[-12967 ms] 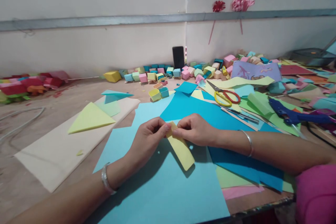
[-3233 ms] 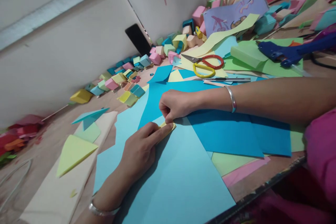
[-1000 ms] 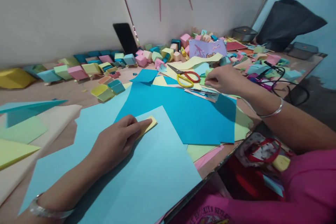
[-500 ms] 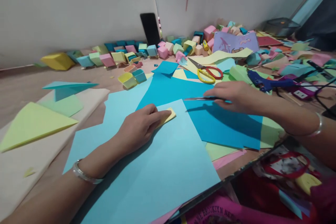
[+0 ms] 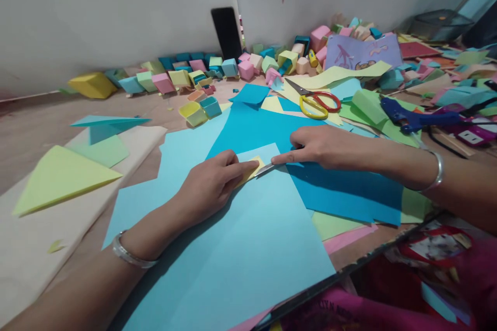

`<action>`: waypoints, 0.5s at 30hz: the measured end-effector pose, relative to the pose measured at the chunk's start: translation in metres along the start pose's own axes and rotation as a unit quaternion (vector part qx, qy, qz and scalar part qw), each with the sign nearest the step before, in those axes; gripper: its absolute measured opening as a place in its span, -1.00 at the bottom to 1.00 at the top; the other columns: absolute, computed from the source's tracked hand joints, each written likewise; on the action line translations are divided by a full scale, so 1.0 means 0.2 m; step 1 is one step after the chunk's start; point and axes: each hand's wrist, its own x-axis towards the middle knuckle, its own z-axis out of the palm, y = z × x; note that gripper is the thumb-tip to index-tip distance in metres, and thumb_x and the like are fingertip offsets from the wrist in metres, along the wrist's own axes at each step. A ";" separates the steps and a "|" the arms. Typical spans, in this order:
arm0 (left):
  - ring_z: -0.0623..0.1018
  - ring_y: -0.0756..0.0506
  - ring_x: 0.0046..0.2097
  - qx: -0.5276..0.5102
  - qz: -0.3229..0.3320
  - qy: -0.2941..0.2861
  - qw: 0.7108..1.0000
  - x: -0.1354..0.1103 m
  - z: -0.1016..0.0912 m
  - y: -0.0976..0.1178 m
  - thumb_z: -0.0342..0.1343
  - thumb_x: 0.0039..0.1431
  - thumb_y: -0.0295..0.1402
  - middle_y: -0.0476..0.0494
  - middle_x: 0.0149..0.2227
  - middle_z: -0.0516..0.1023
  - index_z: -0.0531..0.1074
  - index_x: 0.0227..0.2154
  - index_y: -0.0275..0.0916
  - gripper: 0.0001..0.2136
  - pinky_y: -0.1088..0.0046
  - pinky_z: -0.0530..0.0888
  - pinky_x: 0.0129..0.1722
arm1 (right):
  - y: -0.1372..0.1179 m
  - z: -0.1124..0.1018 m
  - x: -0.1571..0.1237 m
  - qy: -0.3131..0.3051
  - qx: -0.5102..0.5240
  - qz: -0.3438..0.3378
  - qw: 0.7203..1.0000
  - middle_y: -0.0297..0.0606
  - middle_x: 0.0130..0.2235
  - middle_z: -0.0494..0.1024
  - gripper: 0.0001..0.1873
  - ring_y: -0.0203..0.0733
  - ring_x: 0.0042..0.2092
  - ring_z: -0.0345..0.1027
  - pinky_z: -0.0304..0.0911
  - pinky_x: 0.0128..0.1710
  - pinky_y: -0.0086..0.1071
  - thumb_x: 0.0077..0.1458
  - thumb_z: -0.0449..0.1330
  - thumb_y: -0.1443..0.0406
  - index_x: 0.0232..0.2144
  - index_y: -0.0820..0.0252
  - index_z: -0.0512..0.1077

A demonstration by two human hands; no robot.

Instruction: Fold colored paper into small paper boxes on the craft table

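On a light blue sheet of paper (image 5: 248, 238), my left hand (image 5: 212, 178) presses a small yellow piece of paper (image 5: 255, 161) flat with its index finger. The other fingers are curled in. My right hand (image 5: 318, 147) grips a thin knife (image 5: 265, 169), its index finger stretched along the top of the blade. The handle is hidden in that hand. The blade tip touches the right edge of the yellow piece, close to my left fingertip. Darker blue paper (image 5: 341, 191) lies under and behind my right hand.
Scissors (image 5: 314, 103) with red and yellow handles lie behind my right hand. A blue glue gun (image 5: 411, 116) with cables is at the right. Small paper boxes (image 5: 180, 78) line the wall, beside a leaning phone (image 5: 227, 33). Folded yellow paper (image 5: 64, 178) lies left.
My right hand has moved left and down, bringing the knife from above the dark blue paper onto the yellow piece. The left hand keeps its place on the paper. The view has shifted slightly.
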 end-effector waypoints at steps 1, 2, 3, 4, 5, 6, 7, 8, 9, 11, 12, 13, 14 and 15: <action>0.39 -0.04 -0.34 -0.003 0.001 0.000 1.000 0.00 0.00 0.00 -0.13 0.33 -0.36 -0.10 -0.28 0.37 0.35 0.12 0.00 -0.64 0.46 0.20 -0.41 | 0.00 0.00 0.00 0.001 0.001 -0.001 1.000 -0.26 -0.33 0.25 -0.38 -0.26 -0.38 0.01 -0.19 -0.45 -0.40 0.20 -0.11 0.53 0.20 -0.11 0.22; 0.39 -0.04 -0.34 -0.005 0.001 0.000 1.000 0.00 0.00 0.00 -0.12 0.33 -0.36 -0.09 -0.28 0.37 0.35 0.12 0.01 -0.64 0.47 0.20 -0.42 | 0.00 0.01 0.00 0.003 0.001 -0.001 1.000 -0.27 -0.33 0.25 -0.39 -0.26 -0.38 0.01 -0.19 -0.45 -0.40 0.20 -0.11 0.52 0.19 -0.12 0.23; 0.39 -0.04 -0.34 -0.007 0.002 0.001 1.000 0.00 0.00 0.00 -0.12 0.33 -0.36 -0.08 -0.28 0.37 0.35 0.12 0.01 -0.64 0.47 0.19 -0.42 | 0.00 0.01 0.00 0.003 0.001 -0.002 1.000 -0.27 -0.33 0.24 -0.40 -0.26 -0.38 0.01 -0.19 -0.46 -0.39 0.21 -0.11 0.52 0.19 -0.12 0.23; 0.38 -0.03 -0.34 -0.007 0.005 0.001 1.000 0.00 0.00 0.00 -0.12 0.33 -0.35 -0.08 -0.29 0.37 0.35 0.12 0.01 -0.64 0.47 0.19 -0.42 | 0.01 0.01 0.00 0.003 0.001 -0.002 1.000 -0.27 -0.33 0.23 -0.41 -0.26 -0.38 0.00 -0.19 -0.46 -0.39 0.22 -0.11 0.51 0.18 -0.13 0.24; 0.38 -0.03 -0.35 -0.005 0.007 0.001 1.000 0.00 0.00 0.00 -0.12 0.33 -0.35 -0.08 -0.29 0.37 0.34 0.13 0.01 -0.64 0.47 0.19 -0.42 | 0.01 0.02 0.01 0.002 -0.001 -0.002 1.000 -0.28 -0.33 0.23 -0.42 -0.26 -0.38 0.00 -0.20 -0.46 -0.38 0.23 -0.11 0.50 0.18 -0.14 0.24; 0.38 -0.03 -0.35 -0.003 0.009 0.001 1.000 0.00 0.00 0.00 -0.12 0.33 -0.35 -0.08 -0.29 0.36 0.34 0.13 0.01 -0.64 0.47 0.19 -0.42 | 0.01 0.02 0.01 0.002 -0.002 -0.001 1.000 -0.28 -0.33 0.23 -0.43 -0.26 -0.38 -0.01 -0.21 -0.46 -0.38 0.24 -0.11 0.49 0.18 -0.15 0.24; 0.38 -0.03 -0.35 -0.001 0.011 0.000 1.000 0.00 0.00 -0.01 -0.12 0.33 -0.36 -0.08 -0.28 0.36 0.34 0.13 0.01 -0.64 0.47 0.19 -0.42 | 0.01 0.02 0.01 0.003 -0.004 -0.002 1.000 -0.28 -0.33 0.23 -0.44 -0.26 -0.38 -0.01 -0.22 -0.46 -0.37 0.25 -0.10 0.47 0.18 -0.17 0.24; 0.38 -0.03 -0.34 0.001 0.013 -0.001 1.000 0.00 0.00 -0.01 -0.12 0.33 -0.36 -0.08 -0.28 0.36 0.33 0.13 0.01 -0.64 0.47 0.19 -0.42 | 0.01 0.01 0.01 0.004 -0.006 -0.003 1.000 -0.28 -0.33 0.23 -0.45 -0.26 -0.38 -0.01 -0.23 -0.46 -0.37 0.26 -0.10 0.46 0.18 -0.18 0.23; 0.38 -0.03 -0.34 0.003 0.013 -0.001 1.000 0.00 0.00 -0.01 -0.12 0.33 -0.37 -0.08 -0.28 0.36 0.33 0.13 0.01 -0.63 0.47 0.19 -0.42 | 0.00 0.01 0.01 0.004 -0.009 -0.006 1.000 -0.28 -0.33 0.23 -0.46 -0.25 -0.38 -0.01 -0.24 -0.46 -0.36 0.27 -0.09 0.45 0.18 -0.20 0.22; 0.38 -0.03 -0.34 0.005 0.012 -0.003 1.000 0.00 0.00 -0.01 -0.11 0.32 -0.40 -0.08 -0.27 0.36 0.33 0.14 0.01 -0.63 0.47 0.19 -0.42 | 0.00 0.00 0.02 0.003 -0.016 -0.013 1.000 -0.28 -0.34 0.23 -0.47 -0.25 -0.39 -0.03 -0.27 -0.46 -0.34 0.28 -0.08 0.43 0.19 -0.23 0.20; 0.38 -0.03 -0.34 0.005 0.012 -0.004 1.000 0.00 0.00 -0.01 -0.11 0.32 -0.41 -0.08 -0.27 0.36 0.33 0.14 0.01 -0.62 0.47 0.19 -0.42 | 0.00 0.00 0.02 0.002 -0.018 -0.016 1.000 -0.28 -0.34 0.24 -0.47 -0.25 -0.40 -0.03 -0.28 -0.46 -0.33 0.28 -0.08 0.42 0.19 -0.23 0.20; 0.37 -0.03 -0.34 0.007 0.011 -0.004 1.000 0.00 0.00 -0.01 -0.10 0.31 -0.41 -0.08 -0.28 0.36 0.32 0.14 0.01 -0.62 0.47 0.20 -0.41 | -0.01 0.00 0.03 0.000 -0.019 -0.017 1.000 -0.28 -0.34 0.25 -0.48 -0.25 -0.40 -0.03 -0.28 -0.46 -0.32 0.28 -0.08 0.41 0.19 -0.22 0.20; 0.37 -0.03 -0.34 0.008 0.011 -0.003 1.000 0.00 0.00 -0.01 -0.10 0.31 -0.42 -0.08 -0.28 0.36 0.32 0.14 0.01 -0.61 0.47 0.20 -0.41 | -0.01 -0.01 0.03 -0.003 -0.018 -0.019 1.000 -0.28 -0.34 0.26 -0.49 -0.25 -0.40 -0.03 -0.28 -0.46 -0.32 0.29 -0.08 0.41 0.18 -0.21 0.20; 0.37 -0.03 -0.34 0.010 0.012 -0.003 1.000 0.00 0.00 -0.01 -0.10 0.31 -0.42 -0.08 -0.28 0.35 0.32 0.15 0.01 -0.61 0.47 0.20 -0.41 | 0.00 -0.01 0.04 -0.005 -0.015 -0.021 1.000 -0.28 -0.34 0.27 -0.50 -0.25 -0.41 -0.03 -0.28 -0.46 -0.32 0.29 -0.08 0.40 0.18 -0.20 0.20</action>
